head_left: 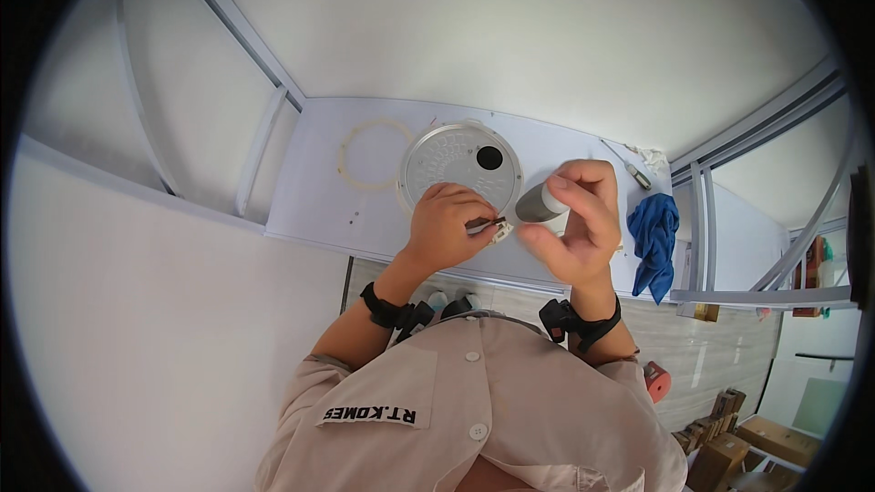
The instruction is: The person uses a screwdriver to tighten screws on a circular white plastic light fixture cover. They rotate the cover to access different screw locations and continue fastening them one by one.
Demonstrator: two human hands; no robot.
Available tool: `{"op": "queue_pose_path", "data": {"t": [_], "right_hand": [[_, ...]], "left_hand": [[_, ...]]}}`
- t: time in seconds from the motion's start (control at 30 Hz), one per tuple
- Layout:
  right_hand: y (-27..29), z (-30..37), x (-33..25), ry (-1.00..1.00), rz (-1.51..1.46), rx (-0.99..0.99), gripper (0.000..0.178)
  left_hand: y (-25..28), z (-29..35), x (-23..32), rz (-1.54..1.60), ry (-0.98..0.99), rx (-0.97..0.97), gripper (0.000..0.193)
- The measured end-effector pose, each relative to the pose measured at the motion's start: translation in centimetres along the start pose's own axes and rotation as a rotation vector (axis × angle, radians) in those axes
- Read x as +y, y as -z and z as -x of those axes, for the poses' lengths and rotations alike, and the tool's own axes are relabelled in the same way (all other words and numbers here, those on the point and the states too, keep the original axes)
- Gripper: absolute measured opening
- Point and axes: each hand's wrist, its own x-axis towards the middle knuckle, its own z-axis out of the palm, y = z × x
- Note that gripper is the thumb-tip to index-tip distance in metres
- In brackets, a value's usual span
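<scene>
Head view shows me the left hand (453, 226) pinching a white part (500, 233) near the disc's (433, 173) near-right edge and the right hand (586, 223) gripping a bottle (536, 207) right of the disc, which a loosened fingertip hold could drop.

1. a round silver disc (433, 167) lies flat, patterned across its face, with a black circle (489, 158) right of its middle (hole or patch, i cannot tell).
2. a small white piece (501, 233), partly covered, is held by the disc's near right edge.
3. a dark grey cylinder (536, 207) with a white end is held tilted, just right of the white piece.
</scene>
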Motion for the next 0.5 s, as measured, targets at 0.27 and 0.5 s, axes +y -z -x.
{"op": "queue_pose_path", "data": {"t": [0.27, 0.5], "right_hand": [[-0.3, -0.1, -0.4, -0.125, -0.211, 0.019, 0.051], [0.1, 0.4, -0.2, -0.028, 0.024, -0.041, 0.047]], "left_hand": [[-0.1, 0.1, -0.1, 0.0, -0.002, -0.007, 0.016], [0.0, 0.0, 0.0, -0.018, -0.003, -0.012, 0.012]]}}
